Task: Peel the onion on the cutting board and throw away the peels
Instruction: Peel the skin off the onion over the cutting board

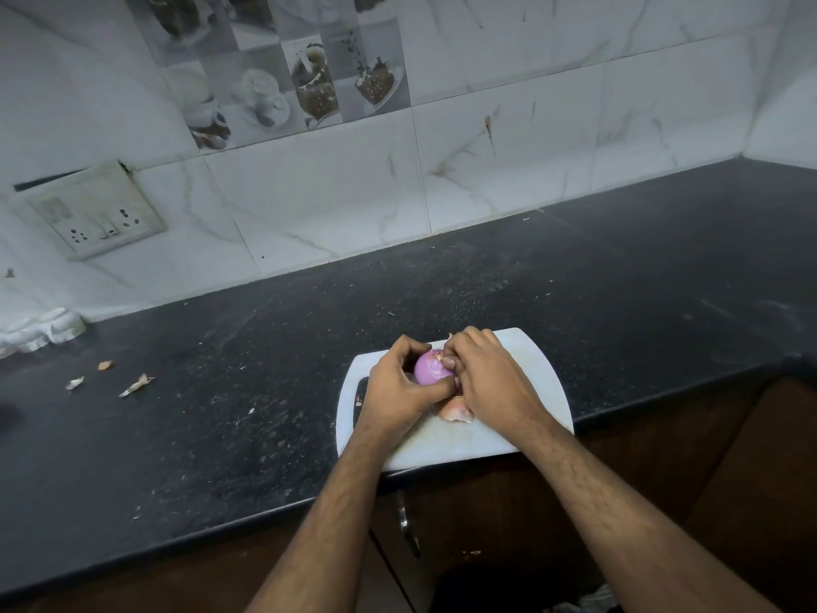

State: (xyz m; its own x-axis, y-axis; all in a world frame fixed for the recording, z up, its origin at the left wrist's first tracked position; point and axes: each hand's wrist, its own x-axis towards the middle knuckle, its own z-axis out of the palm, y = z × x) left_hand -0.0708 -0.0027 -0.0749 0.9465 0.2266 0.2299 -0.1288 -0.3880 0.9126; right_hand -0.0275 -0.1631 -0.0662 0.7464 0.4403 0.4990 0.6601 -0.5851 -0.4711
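Your left hand (400, 387) is curled around the round, glossy purple onion (431, 368), cradling it from the left with the thumb pressed along its near side. Your right hand (484, 378) is close against it on the other side, fingers bent onto the top of the bulb where a small scrap of dry skin clings; it looks like a pinch on that scrap, though the fingertips are partly hidden. The two hands are together, nearly touching, with the onion held between them just above the white plastic cutting board (541, 391).

Most of the bulb shows smooth and purple, so I judge the peeling nearly finished: only the remnant at the top seems left. A curled pale orange-pink peel (455, 411) lies on the board under your wrists. More dry peel scraps (137, 384) sit well apart on the speckled black stone countertop (265, 369), far to your left. None of these has been thrown away, so gathering and discarding is all ahead.

As for containers, no bin or bowl for the peels can be made out; the dark shape below the counter edge is too unclear to name.
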